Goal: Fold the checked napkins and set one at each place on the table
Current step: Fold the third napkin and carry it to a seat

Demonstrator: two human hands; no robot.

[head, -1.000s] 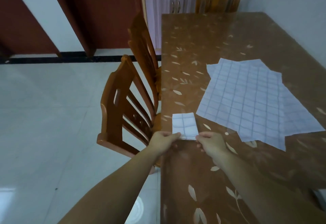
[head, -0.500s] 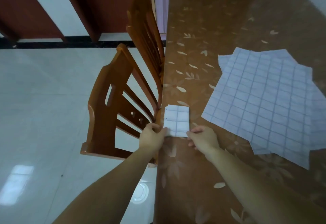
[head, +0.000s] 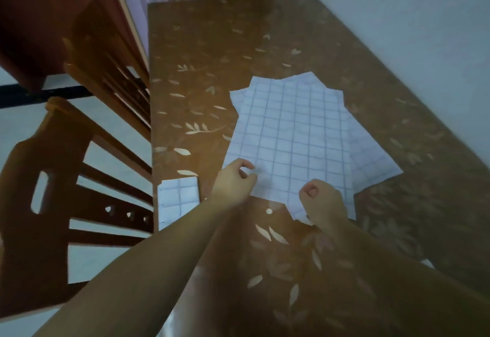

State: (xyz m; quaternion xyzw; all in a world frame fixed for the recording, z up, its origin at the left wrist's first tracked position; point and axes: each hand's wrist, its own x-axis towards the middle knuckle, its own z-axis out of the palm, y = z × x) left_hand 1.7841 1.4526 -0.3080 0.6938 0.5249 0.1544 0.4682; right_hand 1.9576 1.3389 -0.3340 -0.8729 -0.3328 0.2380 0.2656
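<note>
Both hands have left the folded napkin (head: 179,199), now lying alone at the table's (head: 201,45) near left edge. Left hand (head: 233,183) pinches the near left edge of the top flat napkin (head: 291,138); right hand (head: 322,200), fingers curled, grips its near corner

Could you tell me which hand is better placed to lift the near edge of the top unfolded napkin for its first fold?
Probably the right hand: it sits curled at the top napkin's near corner, seemingly pinching it, while the left hand rests at its left edge.
</note>
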